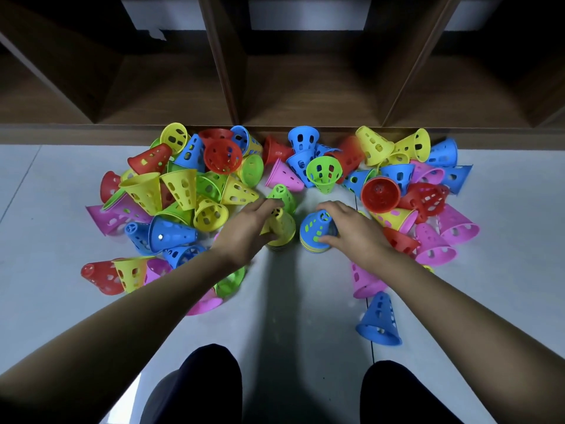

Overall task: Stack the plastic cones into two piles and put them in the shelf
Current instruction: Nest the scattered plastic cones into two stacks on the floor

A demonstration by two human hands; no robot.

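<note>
The left hand (244,231) has its grip curled round the yellow-topped pile (280,225), & the right hand (351,232) has its grip closed on the blue-topped pile (314,230) just beside, at 3 o'clock of it. Both piles stand upright on the floor (290,304), approx. in the centre of view. Loose cones (180,188) lie around them from 9 to 3 o'clock via 12, w/ the shelf (171,87) behind at 12 o'clock & one blue cone (380,321) apart at 5 o'clock.
</note>
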